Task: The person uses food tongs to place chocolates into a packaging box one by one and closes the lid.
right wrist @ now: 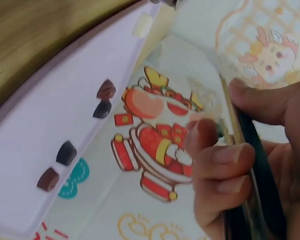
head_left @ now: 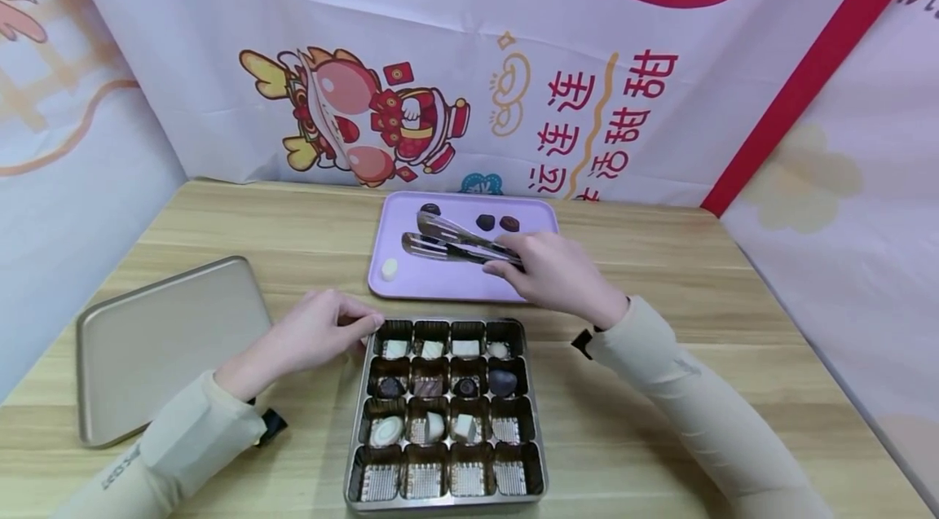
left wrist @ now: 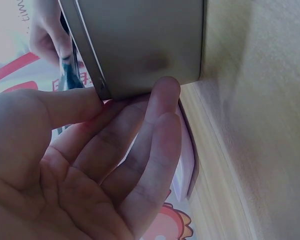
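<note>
Risks first. The tongs (head_left: 469, 239) are hovering over the lilac tray (head_left: 429, 280) with tips parted, reaching close to the dark chocolate (head_left: 429, 210) near the tray's far edge. Main worry: tips closing off-centre, the smooth rounded piece squirting sideways, perhaps over the low rim toward the desk's far edge. Too hard a squeeze could be marking the coating. The tongs' arms are partly screening that part of the tray, so misjudging a neighbour seems possible. Tip height above the tray: cannot tell. The left hand (head_left: 311, 332) is holding the tin (head_left: 447, 506) by its far left corner; too strong a push there could be sliding the tin and jolting the chocolates in its compartments.

Positions. The dark chocolate is lying beyond the right hand (head_left: 553, 274) and to its left, apart from the fingers. Two dark chocolates (head_left: 486, 222) are sitting nearer, just past the knuckles; a white chocolate (head_left: 389, 269) is resting by the tray's near left corner. The tray is lying along the middle of the desk's (head_left: 734, 340) far edge.

Hand state: the right is curling firmly round the tongs' handles; the left is pinching the tin corner, thumb against fingers.
</note>
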{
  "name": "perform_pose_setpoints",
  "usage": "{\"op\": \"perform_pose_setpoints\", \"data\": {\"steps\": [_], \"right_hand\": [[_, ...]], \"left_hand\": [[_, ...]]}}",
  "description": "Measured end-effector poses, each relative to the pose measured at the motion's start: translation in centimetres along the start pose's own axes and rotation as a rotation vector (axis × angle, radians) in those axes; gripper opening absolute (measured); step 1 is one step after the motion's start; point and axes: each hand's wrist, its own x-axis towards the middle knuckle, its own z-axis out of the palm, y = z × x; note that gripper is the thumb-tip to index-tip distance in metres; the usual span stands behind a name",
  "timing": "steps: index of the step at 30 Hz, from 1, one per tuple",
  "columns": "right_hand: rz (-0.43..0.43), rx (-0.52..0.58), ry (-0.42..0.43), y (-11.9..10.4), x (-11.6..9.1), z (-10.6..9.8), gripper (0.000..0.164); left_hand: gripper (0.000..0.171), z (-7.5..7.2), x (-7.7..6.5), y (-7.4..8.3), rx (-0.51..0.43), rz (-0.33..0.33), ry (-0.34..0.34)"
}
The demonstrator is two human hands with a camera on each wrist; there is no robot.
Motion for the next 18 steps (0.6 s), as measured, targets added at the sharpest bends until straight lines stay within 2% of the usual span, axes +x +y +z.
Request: {"op": "perform_pose_setpoints", "data": {"steps": [4,9,18], "right_hand": [[0.028,-0.03,-0.085,-0.9,1.8,0.7,0.028],[0.057,-0.073,-0.193,-1.9,3.2,1.6,0.033],[0.087,-0.095,-0.262,-3.4,4.4,2.6,0.034]], "left_hand": [[0.019,-0.1,0.0,-0.1,0.01,0.002,0.004],[0.019,0.0,0.0,-0.1,0.02,-0.001,0.0],[0.019,-0.1,0.0,0.0,0.018,0.003,-0.009]]}}
